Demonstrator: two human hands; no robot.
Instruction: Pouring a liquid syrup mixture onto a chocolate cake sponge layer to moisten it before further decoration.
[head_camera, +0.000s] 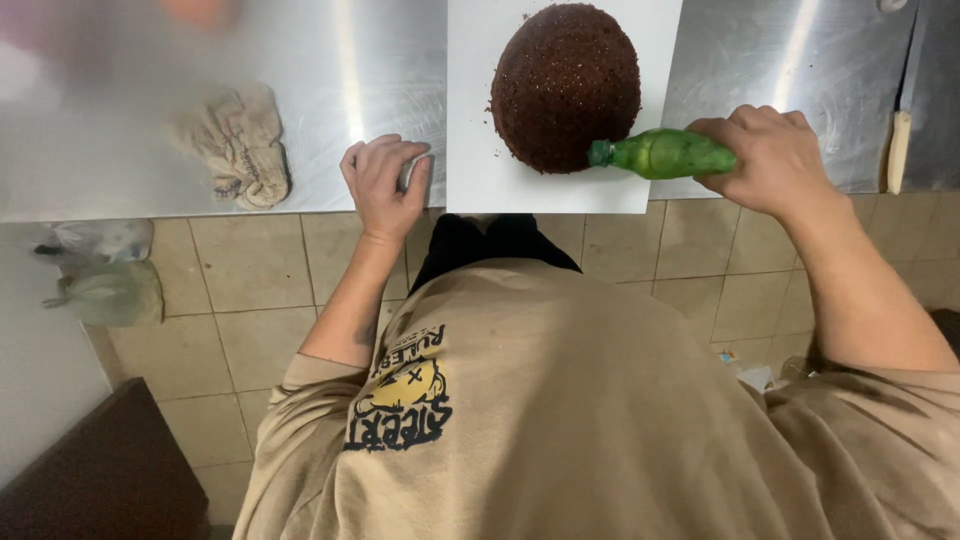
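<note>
right hand (770, 160): fingers wrapped shut round green piping bag (665, 153), nozzle at cake's 4 o'clock edge
left hand (385, 185): fingers curled at table (320, 90) edge, gripping nothing visible
cake (565, 85): dark crumb-coated dome on white board (470, 120), 12 o'clock of the body
bag handling: likely soft, light, squeezable; hold fat rear end
cake handling: looks fragile, crumbly; lift by board
rag (240, 145): crumpled, 9 o'clock of left hand

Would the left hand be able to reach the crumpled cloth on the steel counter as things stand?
Probably yes. The left hand rests at the counter edge with nothing in it, and the crumpled cloth lies just to its left, with only bare steel between them.
</note>
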